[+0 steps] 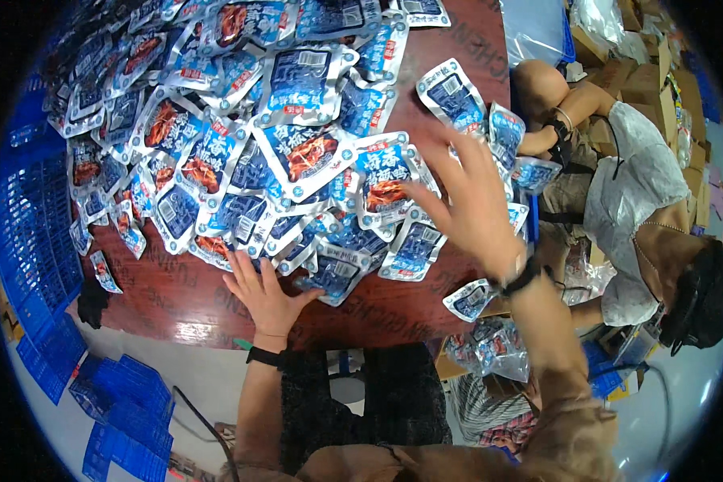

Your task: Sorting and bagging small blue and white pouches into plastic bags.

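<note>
A heap of small vacuum-sealed food packets (301, 84) covers much of the dark red table (169, 309). Some packets lie face up, with light blue and white fronts and a picture of reddish-brown food; others show dark blue backs with a white label. My left hand (265, 301) is open at the heap's near edge, fingertips at the packets and thumb beside a dark blue one (339, 273). Over the right side of the heap, my right hand (478, 201) is open with fingers spread and slightly blurred, its thumb close to a face-up packet (383, 181). Neither hand holds a packet.
Another person (639, 209) sits at the table's right edge, an arm near several packets (506, 140) there. Blue plastic crates (40, 217) stand along the left. A clear bag of packets (490, 347) lies below the right edge, and cardboard boxes (643, 96) fill the back right.
</note>
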Motion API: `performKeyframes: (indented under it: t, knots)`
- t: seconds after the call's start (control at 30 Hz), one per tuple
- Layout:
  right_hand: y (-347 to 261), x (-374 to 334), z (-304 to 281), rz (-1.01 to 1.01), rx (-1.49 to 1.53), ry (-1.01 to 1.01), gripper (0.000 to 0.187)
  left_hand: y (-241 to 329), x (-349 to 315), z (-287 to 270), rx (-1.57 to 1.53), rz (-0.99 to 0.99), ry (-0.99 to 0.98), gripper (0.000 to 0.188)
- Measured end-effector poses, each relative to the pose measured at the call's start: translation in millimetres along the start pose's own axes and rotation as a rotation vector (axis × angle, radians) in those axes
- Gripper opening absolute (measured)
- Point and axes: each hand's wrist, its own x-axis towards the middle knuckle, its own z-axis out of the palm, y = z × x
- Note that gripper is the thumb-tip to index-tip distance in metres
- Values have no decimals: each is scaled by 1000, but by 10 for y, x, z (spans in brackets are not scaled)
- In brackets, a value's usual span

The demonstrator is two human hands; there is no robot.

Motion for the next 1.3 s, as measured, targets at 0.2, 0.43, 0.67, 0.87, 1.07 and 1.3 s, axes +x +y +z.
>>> performKeyframes:
  t: [0.2, 0.43, 0.67, 0.87, 1.07, 1.3]
  knots:
    - [-61, 1578, 665, -49, -264, -325, 79, 484, 467, 115, -137, 16, -15, 111]
    - [-100, 427, 608, 81, -101, -267, 70, 710, 229, 297, -216, 96, -149, 87]
    - [348, -687, 188, 355, -11, -93, 89, 1234, 26, 479, -247, 309, -181, 77]
    - [770, -1279, -120, 391, 317, 64, 85, 1586, 119, 594, -296, 437, -139, 79]
    - [821, -1661, -388, 498, 169, 262, 81, 1685, 128, 617, -227, 465, -178, 90]
    - [274, -1413, -292, 350, -59, 195, 59, 1591, 100, 625, -196, 467, -156, 90]
